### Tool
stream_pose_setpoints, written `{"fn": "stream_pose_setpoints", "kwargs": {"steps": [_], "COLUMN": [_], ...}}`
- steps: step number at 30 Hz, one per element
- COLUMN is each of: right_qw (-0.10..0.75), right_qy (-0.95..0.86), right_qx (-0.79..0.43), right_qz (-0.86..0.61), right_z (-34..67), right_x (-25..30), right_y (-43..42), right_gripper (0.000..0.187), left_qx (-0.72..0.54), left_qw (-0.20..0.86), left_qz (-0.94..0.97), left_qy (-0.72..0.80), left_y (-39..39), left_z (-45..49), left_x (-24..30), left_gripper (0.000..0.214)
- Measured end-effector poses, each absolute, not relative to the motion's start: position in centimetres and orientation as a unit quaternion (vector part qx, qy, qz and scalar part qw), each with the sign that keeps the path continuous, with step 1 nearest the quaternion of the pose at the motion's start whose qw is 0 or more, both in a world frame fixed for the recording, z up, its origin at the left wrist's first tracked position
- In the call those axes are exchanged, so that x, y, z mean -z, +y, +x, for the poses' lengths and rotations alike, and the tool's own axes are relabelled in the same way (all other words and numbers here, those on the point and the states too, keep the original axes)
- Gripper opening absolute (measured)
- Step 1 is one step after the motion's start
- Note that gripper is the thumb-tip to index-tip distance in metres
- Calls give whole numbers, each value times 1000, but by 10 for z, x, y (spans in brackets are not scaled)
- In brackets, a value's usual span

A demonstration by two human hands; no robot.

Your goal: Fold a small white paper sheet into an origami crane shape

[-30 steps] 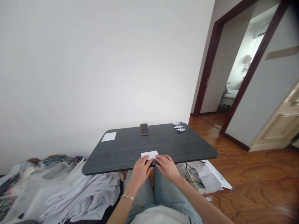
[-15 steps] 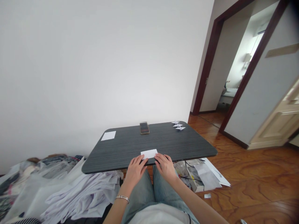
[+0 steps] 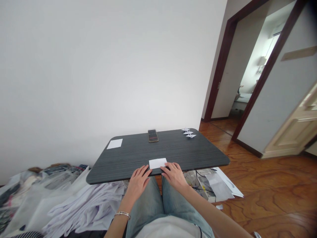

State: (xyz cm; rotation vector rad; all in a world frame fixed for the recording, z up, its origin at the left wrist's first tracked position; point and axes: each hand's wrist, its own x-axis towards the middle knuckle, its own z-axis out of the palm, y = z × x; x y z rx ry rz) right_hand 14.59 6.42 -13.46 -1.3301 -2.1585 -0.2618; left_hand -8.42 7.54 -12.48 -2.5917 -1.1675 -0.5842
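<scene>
White wall [image 3: 111, 66] fills the backdrop, and right below it sits the dark, wood-grained tabletop [image 3: 133, 153], rounded at the corners! Down at its near edge, just about the middle, lies the white paper rectangle [image 3: 158, 163], flat on the surface, and both hands are right on station. Left hand [image 3: 139, 178]: fingers extended and slightly spread, thumb apart, the tips resting by the paper's near left corner, gripping nothing. Over to the right hand [image 3: 174, 175]: also loosely open, palm down, fingers together and thumb apart, fingertips touching the paper's right side near the close corner without wrapping around it. Out at the far left, a second white sheet [image 3: 115, 143] lies flat; near the middle of the far edge, there's a phone [image 3: 153, 136]; and up in the far right corner, look at these, three white paper cranes [image 3: 191, 136] lined up close together! (Nice silver bracelet [image 3: 123, 214] on that left wrist, by the way.) Below the tabletop on the left, pale cloth [image 3: 86, 208] lies heaped; on the right, loose papers [image 3: 220, 186] sit above the glossy wooden floor [image 3: 262, 185].
</scene>
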Motion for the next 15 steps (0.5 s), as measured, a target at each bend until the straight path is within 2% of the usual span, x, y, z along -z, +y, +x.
{"fn": "stream_pose_setpoints", "kwargs": {"steps": [7,15], "right_qw": [218,217], "right_qy": [-839,-839], "right_qx": [117,112], "right_qz": [-484,-486], "right_z": [147,145], "right_x": [120,121], "right_y": [66,65], "right_gripper": [35,36], "left_qx": [228,215], "left_qw": [123,105], "left_qz": [-867,-880], "left_qy": [-426,-410], "left_y": [74,71], "left_z": [-90,-50], "left_x": [129,137], "left_gripper": [34,44]}}
